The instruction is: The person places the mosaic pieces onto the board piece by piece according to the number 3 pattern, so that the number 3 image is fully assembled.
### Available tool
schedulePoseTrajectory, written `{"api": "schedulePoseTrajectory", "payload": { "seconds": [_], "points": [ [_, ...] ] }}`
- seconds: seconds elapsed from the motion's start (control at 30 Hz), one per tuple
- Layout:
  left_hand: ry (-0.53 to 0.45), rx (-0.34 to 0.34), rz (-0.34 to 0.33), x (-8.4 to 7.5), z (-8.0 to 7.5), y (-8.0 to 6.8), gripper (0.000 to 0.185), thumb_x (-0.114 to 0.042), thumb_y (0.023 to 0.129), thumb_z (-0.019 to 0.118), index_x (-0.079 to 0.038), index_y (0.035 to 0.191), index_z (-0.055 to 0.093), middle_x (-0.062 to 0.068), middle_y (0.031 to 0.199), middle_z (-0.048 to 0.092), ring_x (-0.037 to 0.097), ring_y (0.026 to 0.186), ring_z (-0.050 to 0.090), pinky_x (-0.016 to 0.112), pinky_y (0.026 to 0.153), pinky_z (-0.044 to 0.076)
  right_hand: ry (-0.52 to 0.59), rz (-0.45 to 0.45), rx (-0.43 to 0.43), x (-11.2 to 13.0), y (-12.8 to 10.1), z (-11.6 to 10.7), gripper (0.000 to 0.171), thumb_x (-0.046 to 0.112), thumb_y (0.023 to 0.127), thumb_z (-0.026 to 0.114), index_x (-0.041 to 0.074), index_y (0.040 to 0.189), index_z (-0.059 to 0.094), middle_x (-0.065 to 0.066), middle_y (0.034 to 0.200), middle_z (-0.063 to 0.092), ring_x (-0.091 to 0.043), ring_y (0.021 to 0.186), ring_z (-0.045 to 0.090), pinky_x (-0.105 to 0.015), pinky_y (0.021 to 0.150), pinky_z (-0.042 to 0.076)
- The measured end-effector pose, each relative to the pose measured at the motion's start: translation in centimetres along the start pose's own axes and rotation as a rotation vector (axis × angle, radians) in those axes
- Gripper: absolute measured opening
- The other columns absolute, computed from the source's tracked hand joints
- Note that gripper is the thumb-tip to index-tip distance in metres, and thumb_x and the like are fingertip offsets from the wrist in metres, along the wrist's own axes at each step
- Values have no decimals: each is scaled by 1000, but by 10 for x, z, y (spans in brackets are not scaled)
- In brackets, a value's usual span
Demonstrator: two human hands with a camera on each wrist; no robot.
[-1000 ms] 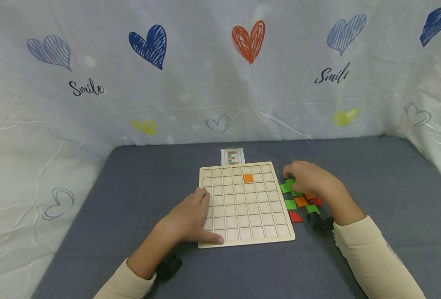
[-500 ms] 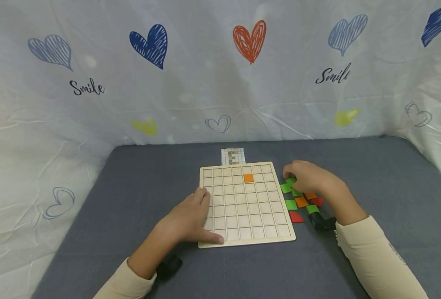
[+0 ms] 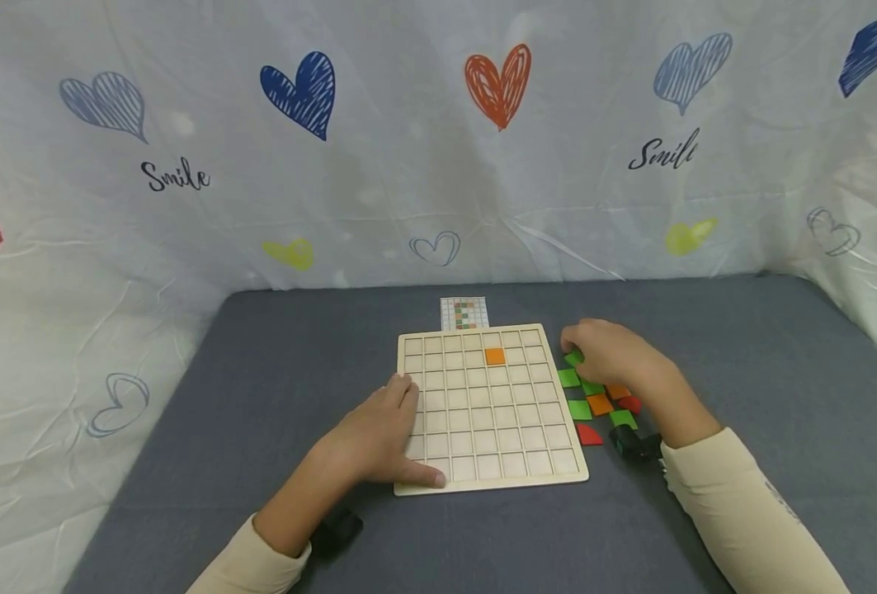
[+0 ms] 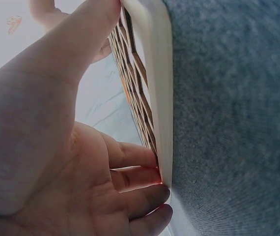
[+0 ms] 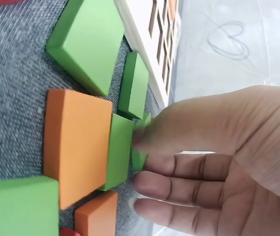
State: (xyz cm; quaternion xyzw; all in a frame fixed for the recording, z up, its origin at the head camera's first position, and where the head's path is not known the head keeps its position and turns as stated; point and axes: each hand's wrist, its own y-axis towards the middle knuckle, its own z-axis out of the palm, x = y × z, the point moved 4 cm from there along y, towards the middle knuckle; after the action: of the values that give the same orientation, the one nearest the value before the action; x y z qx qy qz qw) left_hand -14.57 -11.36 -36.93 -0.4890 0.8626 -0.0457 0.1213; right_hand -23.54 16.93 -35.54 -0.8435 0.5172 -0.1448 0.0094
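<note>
A pale wooden grid board (image 3: 483, 462) lies on the grey table, with one orange tile (image 3: 494, 356) set in a cell near its far edge. My left hand (image 3: 401, 421) rests flat on the board's near left corner, fingers straight and thumb along the front edge; the left wrist view shows the fingers (image 4: 130, 167) against the board's rim (image 4: 157, 98). My right hand (image 3: 573, 351) hovers over a pile of loose tiles to the right of the board. Its thumb (image 5: 179, 132) and fingers pinch a small green tile (image 5: 140, 158).
Several green, orange and red tiles (image 3: 598, 403) lie scattered beside the board's right edge, among them a large orange one (image 5: 76, 142) and green ones (image 5: 88, 44). A small pattern card (image 3: 464, 313) lies behind the board. A heart-printed cloth (image 3: 438, 165) walls in the table.
My right hand's fingertips have edged slightly toward the far end of the tile pile, staying on the green tile. The left hand and board have not moved.
</note>
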Motion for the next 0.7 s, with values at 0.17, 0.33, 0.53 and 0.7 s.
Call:
{"api": "schedulePoseTrajectory", "payload": {
  "seconds": [0.17, 0.33, 0.53, 0.7],
  "points": [
    [7, -1, 6, 0, 1, 0, 120, -77, 60, 57, 7, 139, 22, 21, 140, 21, 34, 127, 27, 40, 100, 29, 5, 19, 0, -1, 2, 3, 37, -9, 73, 58, 6, 107, 60, -7, 94, 55, -20, 76, 47, -33, 64, 43],
    [3, 0, 3, 0, 2, -1, 120, -76, 60, 58, 7, 139, 22, 21, 141, 20, 34, 128, 26, 40, 100, 29, 46, 36, -20, -3, 3, 5, 36, -6, 74, 60, 6, 108, 55, -8, 95, 54, -21, 76, 48, -33, 62, 43],
    [3, 11, 5, 0, 2, -1, 120, -76, 61, 57, 7, 139, 21, 21, 142, 19, 35, 128, 24, 40, 100, 28, 100, 53, -40, -6, 2, 5, 35, -1, 76, 61, 5, 109, 50, -10, 98, 50, -21, 75, 49, -32, 62, 43],
    [18, 6, 4, 0, 1, 0, 120, -77, 61, 56, 7, 139, 22, 22, 142, 19, 35, 128, 24, 40, 100, 28, 118, 13, -49, -4, 4, 3, 35, 3, 77, 63, 6, 109, 48, -10, 98, 50, -20, 75, 47, -32, 62, 42]
  ]
}}
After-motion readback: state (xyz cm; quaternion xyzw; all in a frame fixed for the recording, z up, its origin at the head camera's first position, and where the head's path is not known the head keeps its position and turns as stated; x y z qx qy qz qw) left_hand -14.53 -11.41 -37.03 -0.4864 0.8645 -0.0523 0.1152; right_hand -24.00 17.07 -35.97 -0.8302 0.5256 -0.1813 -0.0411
